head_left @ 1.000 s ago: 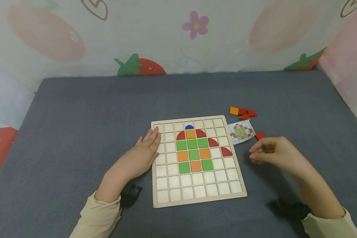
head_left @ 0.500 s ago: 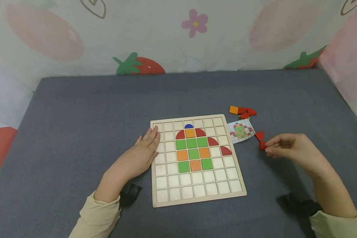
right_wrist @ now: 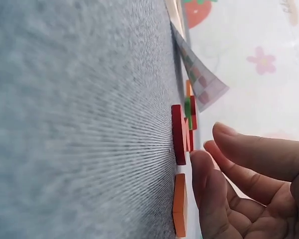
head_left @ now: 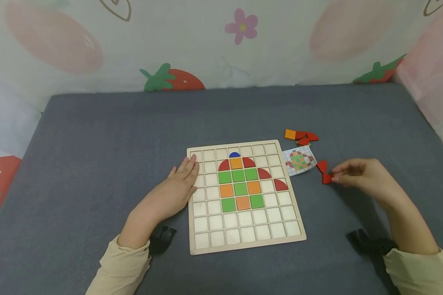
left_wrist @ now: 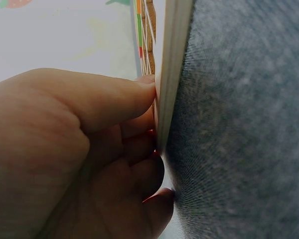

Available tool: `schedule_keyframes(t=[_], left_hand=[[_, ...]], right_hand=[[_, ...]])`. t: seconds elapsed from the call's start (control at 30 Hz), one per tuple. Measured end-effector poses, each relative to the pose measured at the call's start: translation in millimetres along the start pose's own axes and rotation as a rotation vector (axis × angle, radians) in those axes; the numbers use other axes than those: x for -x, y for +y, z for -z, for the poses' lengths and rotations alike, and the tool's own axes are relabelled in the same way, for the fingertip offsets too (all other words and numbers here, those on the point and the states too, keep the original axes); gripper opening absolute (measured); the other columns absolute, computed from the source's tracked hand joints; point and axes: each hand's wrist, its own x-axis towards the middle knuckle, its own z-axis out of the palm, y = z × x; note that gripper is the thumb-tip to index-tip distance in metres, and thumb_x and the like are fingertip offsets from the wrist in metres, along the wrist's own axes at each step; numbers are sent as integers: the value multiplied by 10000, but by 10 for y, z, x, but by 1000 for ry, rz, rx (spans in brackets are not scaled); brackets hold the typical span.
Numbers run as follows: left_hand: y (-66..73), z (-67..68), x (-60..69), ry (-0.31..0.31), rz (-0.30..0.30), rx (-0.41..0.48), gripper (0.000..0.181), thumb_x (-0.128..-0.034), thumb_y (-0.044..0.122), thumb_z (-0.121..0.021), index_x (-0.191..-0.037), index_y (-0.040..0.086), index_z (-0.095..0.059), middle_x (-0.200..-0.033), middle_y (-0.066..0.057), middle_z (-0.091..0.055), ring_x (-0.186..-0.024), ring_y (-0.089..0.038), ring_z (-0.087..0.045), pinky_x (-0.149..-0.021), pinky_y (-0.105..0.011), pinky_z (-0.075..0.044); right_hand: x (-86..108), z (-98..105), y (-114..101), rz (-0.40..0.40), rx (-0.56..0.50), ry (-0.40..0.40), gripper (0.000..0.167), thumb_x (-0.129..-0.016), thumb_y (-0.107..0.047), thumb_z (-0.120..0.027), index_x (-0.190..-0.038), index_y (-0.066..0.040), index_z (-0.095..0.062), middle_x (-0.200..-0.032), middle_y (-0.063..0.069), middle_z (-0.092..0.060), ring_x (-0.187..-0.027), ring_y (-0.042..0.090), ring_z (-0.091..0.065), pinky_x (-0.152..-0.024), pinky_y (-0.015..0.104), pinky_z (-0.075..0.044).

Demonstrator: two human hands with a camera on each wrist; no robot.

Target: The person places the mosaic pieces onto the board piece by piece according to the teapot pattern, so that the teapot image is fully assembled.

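A square wooden grid board (head_left: 247,246) lies on the grey cloth, with green, orange, red and blue tiles in its cells. My left hand (head_left: 173,190) rests along its left edge, fingers extended; the thumb (left_wrist: 124,102) touches the board's side in the left wrist view. My right hand (head_left: 367,178) is beside a red tile (head_left: 326,178) right of the board, fingertips at its edge. In the right wrist view, thumb and fingertips stand apart, with no tile visible between them; a red tile (right_wrist: 178,134) lies on the cloth near them.
A small pattern card (head_left: 299,160) sticks out at the board's right edge. Another red tile (head_left: 322,166) lies by its corner. Behind it are an orange square (head_left: 290,134) and several red tiles (head_left: 307,136). An orange tile (right_wrist: 179,204) shows below the fingers in the right wrist view.
My right hand has moved a little to the right and away from me, and a red tile it had covered now shows at its fingertips. The left hand stays on the board.
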Motion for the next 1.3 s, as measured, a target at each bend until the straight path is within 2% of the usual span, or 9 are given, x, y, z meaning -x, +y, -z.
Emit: schedule_keyframes(t=[0.2,0.6,0.97,1.3], left_hand=[[-11,-6,-6,-7,1,4,548,-983,129,-485,-1432,-102,-271,-1529,-228,-158,-1411,-347,-132,-1106,-513,-186],[1,-5,-17,-5,0,-2,547,-981,127,-488,-1429,-104,-276,-1527,-230,-164,-1409,-353,-140,-1104,-515,-191],[1,-11,-8,-1,-1,7,546,-979,119,-489,-1428,-106,-275,-1526,-232,-163,-1407,-355,-142,-1101,-521,-193],[1,-12,0,3,1,10,540,-981,120,-486,-1429,-102,-280,-1528,-225,-166,-1410,-345,-140,-1103,-514,-192]], right_hand=[[-92,-25,-48,-13,73,-15,287,-855,-123,-701,-1055,72,-638,-864,70,-674,-642,117,-566,-566,279,-474],[-129,-57,-61,-32,233,-4,226,-787,-136,-762,-929,20,-679,-764,11,-649,-645,92,-555,-559,254,-460],[-99,-75,-55,39,261,-11,156,-781,-121,-766,-856,-24,-669,-742,4,-641,-644,97,-553,-565,262,-439],[-84,-93,-67,84,200,-50,108,-824,-102,-730,-862,-19,-673,-737,14,-617,-646,65,-535,-574,229,-437]])
